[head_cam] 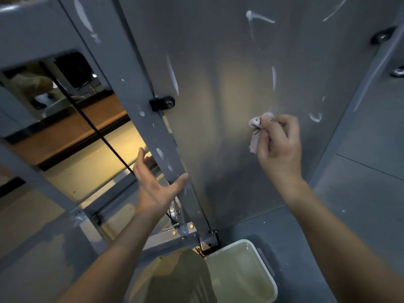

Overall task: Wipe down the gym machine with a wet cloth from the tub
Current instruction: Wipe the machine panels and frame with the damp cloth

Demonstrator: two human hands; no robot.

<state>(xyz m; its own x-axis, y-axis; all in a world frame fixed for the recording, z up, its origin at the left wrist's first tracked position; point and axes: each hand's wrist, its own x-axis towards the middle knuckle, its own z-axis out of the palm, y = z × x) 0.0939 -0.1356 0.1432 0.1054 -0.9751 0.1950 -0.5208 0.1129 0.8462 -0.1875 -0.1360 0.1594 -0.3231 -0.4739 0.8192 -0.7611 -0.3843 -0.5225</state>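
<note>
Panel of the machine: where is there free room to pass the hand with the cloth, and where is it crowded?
Free: the panel between the black clip and the cloth in the right hand, and below that hand down to the tub. Crowded: the post at the left hand, with cable and pulley.

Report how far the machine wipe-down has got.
Done: the cloth is out of the tub, bunched in the right hand. In hand: that hand presses it on the grey panel; the left hand, open, is at the frame upright. Left: white streaks show across panel and upright.
</note>
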